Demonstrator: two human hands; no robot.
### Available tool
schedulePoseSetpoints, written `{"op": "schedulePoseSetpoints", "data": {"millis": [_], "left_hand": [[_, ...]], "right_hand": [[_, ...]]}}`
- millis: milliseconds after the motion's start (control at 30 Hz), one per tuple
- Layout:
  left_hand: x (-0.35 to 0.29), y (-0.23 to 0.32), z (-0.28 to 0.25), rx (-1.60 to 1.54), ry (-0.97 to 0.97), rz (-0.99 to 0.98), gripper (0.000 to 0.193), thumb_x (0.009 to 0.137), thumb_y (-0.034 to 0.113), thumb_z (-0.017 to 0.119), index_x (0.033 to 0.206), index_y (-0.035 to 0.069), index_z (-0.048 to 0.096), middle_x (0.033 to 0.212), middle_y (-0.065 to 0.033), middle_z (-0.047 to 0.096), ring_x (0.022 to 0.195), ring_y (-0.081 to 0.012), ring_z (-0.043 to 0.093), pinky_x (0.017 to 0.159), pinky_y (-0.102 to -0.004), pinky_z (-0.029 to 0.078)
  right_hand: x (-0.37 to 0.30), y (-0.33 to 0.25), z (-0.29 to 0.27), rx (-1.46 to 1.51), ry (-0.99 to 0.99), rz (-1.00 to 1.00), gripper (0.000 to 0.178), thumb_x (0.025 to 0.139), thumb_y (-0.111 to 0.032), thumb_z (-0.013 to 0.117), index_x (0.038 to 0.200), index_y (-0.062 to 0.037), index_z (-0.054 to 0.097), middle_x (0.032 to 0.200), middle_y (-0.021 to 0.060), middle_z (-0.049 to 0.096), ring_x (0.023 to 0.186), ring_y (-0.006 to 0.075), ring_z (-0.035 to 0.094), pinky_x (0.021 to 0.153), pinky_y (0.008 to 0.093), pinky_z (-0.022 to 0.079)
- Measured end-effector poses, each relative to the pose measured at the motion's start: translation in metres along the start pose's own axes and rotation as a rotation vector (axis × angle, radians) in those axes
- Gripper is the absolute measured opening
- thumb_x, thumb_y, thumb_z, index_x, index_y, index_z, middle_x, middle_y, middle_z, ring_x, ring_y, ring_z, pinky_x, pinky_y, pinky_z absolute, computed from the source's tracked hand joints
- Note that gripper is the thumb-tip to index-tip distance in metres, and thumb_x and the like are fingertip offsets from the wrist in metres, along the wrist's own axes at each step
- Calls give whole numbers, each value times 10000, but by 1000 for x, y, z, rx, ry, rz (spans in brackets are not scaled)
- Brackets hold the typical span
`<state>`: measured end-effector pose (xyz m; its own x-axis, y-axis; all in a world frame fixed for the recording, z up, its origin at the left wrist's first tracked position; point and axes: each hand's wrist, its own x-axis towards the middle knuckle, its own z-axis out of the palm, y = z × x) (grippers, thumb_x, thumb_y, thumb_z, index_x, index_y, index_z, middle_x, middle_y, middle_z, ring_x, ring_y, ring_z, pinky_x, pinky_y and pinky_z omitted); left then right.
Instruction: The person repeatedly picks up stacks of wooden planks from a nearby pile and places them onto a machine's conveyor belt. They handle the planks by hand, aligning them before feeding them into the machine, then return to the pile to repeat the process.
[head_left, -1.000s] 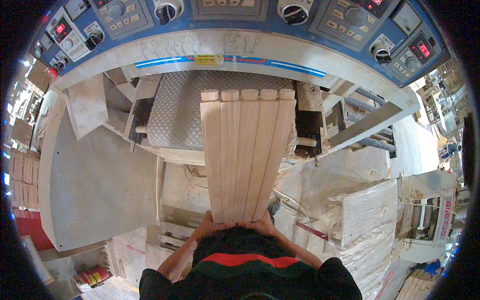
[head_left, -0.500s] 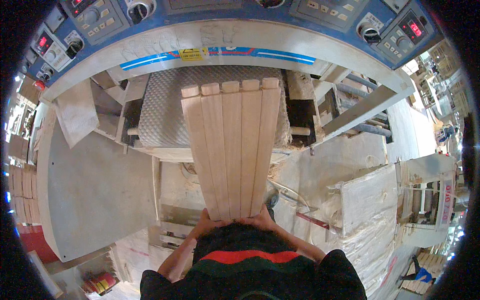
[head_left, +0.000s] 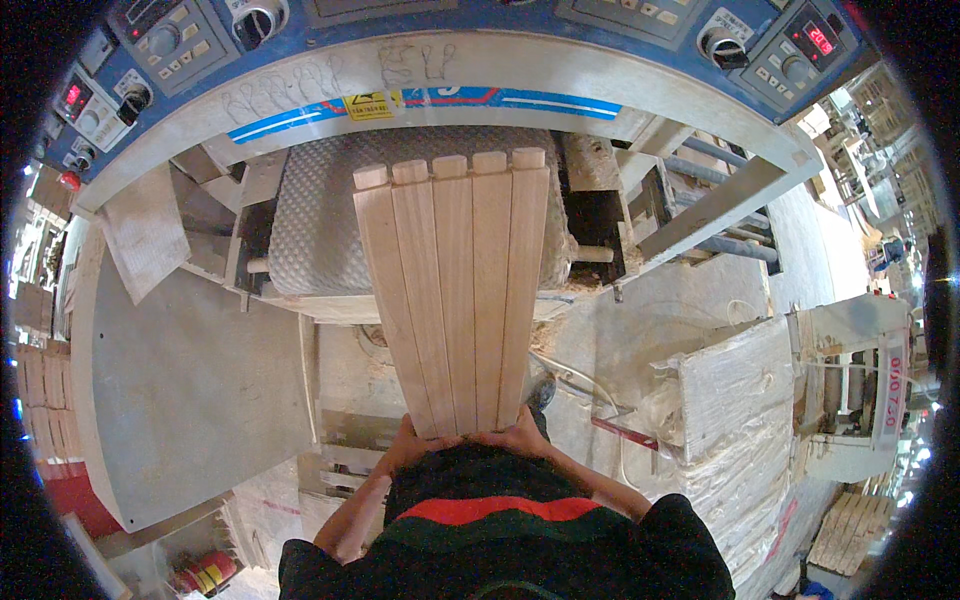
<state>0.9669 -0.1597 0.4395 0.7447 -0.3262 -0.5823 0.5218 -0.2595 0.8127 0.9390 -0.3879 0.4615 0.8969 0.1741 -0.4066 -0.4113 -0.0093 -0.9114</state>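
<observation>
Several long pale wooden slats (head_left: 455, 290) lie side by side as one flat bundle, running away from me. Their far ends rest over a textured grey conveyor belt (head_left: 315, 235) at the mouth of a blue and grey machine (head_left: 500, 60). My left hand (head_left: 408, 445) grips the near left corner of the bundle. My right hand (head_left: 518, 436) grips the near right corner. Both hands hold the slats' near ends against my body.
Knobs, buttons and red displays (head_left: 805, 40) line the machine's top panel. A grey metal side table (head_left: 180, 400) stands at left. A wrapped stack of wood (head_left: 740, 420) sits at right. A red extinguisher (head_left: 205, 572) lies on the floor lower left.
The view has shifted so the slat bundle sits more central and slightly lower; the far ends lie over the belt a little short of the machine's mouth. My hands keep the same grip.
</observation>
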Motion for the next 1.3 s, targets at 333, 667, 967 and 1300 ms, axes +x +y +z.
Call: {"op": "schedulePoseSetpoints", "data": {"millis": [333,667,967,1300], "left_hand": [[6,-6,-2,-28,-60,-50,917,525,349,884,1226,-34,434,1160,-158,566,1068,-242,556,912,-369,456],[-6,17,1,-73,-34,23,889,529,346,884,1207,-37,455,1120,-149,591,1040,-230,570,885,-357,468],[-3,-7,-4,3,21,-23,925,528,362,882,1207,-67,422,1125,-170,577,1047,-237,563,876,-357,468],[27,35,10,-21,-96,-109,517,667,259,786,1034,-53,601,1025,-154,631,946,-194,595,802,-332,490]], "right_hand": [[4,19,-2,-18,-2,-81,433,669,-227,813,999,-4,644,976,100,671,908,184,637,819,337,509],[6,17,-2,-76,-24,-4,552,629,-204,834,1080,-2,588,1027,100,644,954,180,605,850,345,475],[6,33,4,-32,26,-17,540,630,-188,833,1082,-15,594,1041,95,644,958,181,606,846,340,480],[25,28,-2,369,169,218,466,677,-196,784,1031,38,591,952,104,660,873,175,617,769,336,505]]}}
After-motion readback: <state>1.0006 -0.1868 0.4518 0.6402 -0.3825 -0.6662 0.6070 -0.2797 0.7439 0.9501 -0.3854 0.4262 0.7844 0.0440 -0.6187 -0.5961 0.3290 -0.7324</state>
